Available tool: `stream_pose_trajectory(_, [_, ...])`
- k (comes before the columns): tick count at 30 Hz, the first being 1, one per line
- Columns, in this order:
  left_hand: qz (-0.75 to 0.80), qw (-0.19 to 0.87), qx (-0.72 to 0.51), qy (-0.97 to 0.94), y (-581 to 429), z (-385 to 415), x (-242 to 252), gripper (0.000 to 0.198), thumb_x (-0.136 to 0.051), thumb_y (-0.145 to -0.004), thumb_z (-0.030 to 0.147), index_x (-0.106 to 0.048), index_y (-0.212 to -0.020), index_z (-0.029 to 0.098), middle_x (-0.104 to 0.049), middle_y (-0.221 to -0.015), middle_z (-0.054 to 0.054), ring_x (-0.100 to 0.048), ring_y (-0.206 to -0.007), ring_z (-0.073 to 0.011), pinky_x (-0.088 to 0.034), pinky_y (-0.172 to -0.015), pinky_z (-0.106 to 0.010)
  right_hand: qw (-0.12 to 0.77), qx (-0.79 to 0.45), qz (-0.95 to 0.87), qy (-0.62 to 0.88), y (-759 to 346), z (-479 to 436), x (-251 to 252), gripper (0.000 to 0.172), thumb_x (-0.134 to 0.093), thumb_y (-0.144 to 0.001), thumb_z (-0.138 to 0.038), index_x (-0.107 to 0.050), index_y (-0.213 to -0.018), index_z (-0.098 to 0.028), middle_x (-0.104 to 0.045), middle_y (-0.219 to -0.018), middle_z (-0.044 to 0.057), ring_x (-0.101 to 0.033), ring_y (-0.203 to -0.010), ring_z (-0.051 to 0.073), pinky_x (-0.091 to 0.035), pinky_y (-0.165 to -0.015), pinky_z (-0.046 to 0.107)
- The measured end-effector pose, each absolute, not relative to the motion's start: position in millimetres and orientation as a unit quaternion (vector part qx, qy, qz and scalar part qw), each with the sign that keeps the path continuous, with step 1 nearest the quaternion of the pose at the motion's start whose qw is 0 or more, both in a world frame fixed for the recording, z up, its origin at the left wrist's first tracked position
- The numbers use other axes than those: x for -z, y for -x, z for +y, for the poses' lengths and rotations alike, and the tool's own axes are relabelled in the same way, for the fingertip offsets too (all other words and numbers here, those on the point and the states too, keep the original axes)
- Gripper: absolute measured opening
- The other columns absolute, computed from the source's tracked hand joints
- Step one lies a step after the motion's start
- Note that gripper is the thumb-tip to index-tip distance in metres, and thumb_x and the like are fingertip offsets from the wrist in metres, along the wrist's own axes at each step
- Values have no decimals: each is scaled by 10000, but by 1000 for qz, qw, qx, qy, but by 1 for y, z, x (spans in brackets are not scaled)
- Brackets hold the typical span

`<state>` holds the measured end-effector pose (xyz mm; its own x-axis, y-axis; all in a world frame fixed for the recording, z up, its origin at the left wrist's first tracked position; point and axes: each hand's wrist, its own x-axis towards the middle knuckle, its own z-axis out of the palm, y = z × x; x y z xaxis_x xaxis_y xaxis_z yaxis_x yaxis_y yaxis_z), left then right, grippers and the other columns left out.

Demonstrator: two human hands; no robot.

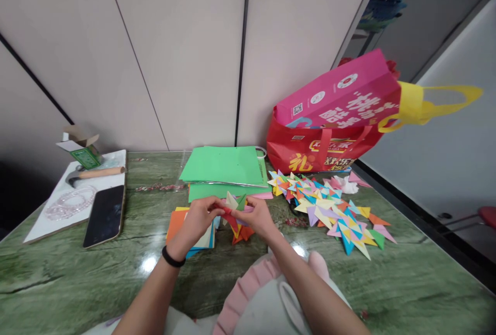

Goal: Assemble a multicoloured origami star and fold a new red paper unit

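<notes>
My left hand (198, 221) and my right hand (259, 216) meet over the middle of the table, both closed in a pinch on a folded origami paper piece (231, 201). Red, cream and green points of it stick out between my fingers; the rest is covered by them. Just under it show orange and yellow folded points (243, 234), and I cannot tell whether they join the held piece. Partly behind my left hand is a stack of small coloured paper squares (177, 224). A heap of folded paper pieces (323, 203) in many colours lies to the right.
Green paper sheets (222, 164) lie behind my hands. A red gift bag (294, 146) holding a pink bag (335, 92) stands at the back right. On the left, a white board (50, 216) carries a hammer (101, 172), a phone (104, 216), clear beads (70, 203) and a small green box (87, 157).
</notes>
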<state>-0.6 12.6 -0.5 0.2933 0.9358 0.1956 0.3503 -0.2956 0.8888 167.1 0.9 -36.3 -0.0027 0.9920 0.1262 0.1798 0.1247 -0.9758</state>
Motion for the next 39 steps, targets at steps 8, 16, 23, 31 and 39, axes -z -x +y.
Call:
stream_pose_trajectory(8, [438, 285, -418, -743, 4, 13, -1, 46, -611, -679, 183, -586, -642, 190, -601, -777, -27, -570, -736, -160, -468, -626, -254, 475, -448, -567, 502, -167, -1, 29, 174, -703, -561, -275, -644, -660, -144, -604, -613, -18, -502, -570, 134, -391, -534, 224])
stream_pose_trajectory(16, [444, 266, -429, -740, 1, 13, 1, 72, -618, -700, 197, -578, -640, 191, -582, -629, 11, -527, -575, -125, -425, -558, -235, 480, -537, -515, 466, -166, -3, 29, 266, -734, -527, -305, -670, -740, -159, -660, -706, -4, -571, -629, 166, -447, -630, 273])
stream_pose_trajectory(23, [402, 243, -427, -773, 1, 14, 4, 123, -584, -729, 159, -683, -697, 224, -618, -753, -21, -575, -692, -148, -445, -650, -259, 488, -511, -519, 481, -166, -2, 30, 232, -733, -522, -282, -660, -701, -154, -634, -665, -18, -537, -592, 144, -421, -596, 250])
stream_pose_trajectory(31, [421, 263, -405, -768, -1, 13, 3, 78, -608, -713, 163, -670, -721, 210, -587, -794, -27, -564, -739, -156, -449, -676, -269, 486, -481, -548, 481, -166, -2, 31, 197, -712, -550, -272, -646, -688, -149, -615, -662, -20, -515, -599, 137, -398, -578, 233])
stream_pose_trajectory(39, [438, 286, -373, -766, 3, 15, 3, 90, -581, -734, 140, -656, -714, 186, -601, -744, -21, -562, -706, -148, -439, -664, -269, 485, -488, -549, 475, -166, -2, 30, 204, -702, -558, -256, -638, -708, -134, -608, -670, -17, -505, -609, 133, -401, -585, 229])
